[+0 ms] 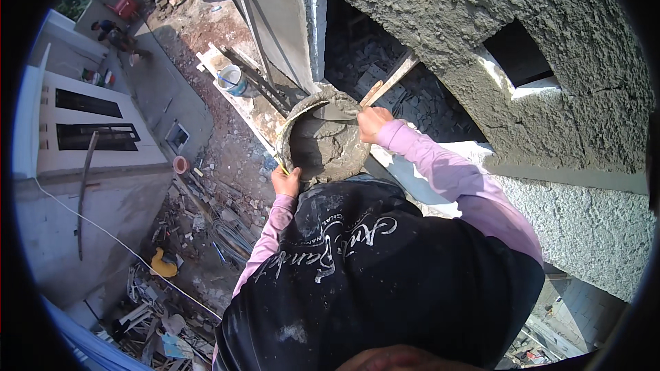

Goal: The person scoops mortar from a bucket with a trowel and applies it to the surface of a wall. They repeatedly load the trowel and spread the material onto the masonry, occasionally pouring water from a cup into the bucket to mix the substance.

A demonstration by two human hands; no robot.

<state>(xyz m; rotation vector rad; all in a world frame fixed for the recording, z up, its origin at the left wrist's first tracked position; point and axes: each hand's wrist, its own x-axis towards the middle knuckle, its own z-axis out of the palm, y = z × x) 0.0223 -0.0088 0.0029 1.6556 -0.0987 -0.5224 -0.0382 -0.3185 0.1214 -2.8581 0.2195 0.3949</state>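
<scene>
In front of my body is a round bucket point(282, 139) coated in wet grey mortar, its mouth facing me. Thick mortar point(328, 143) fills much of it. My left hand point(286, 181) is closed on the bucket's near left rim, beside a thin yellow strip. At the far right side of the rim, my right hand point(375, 124) is closed around the handle of a trowel; the grip is hidden in my fist. The trowel's grey blade point(337, 111) reaches left over the mortar inside the bucket.
A rough plastered wall point(543, 20) with diamond-shaped openings rises at the right. Wooden planks point(393, 79) jut beside the bucket. Beyond, a white pail point(232, 79) stands on a board. Far below lie rubble and scrap; another person point(120, 38) is at the far left.
</scene>
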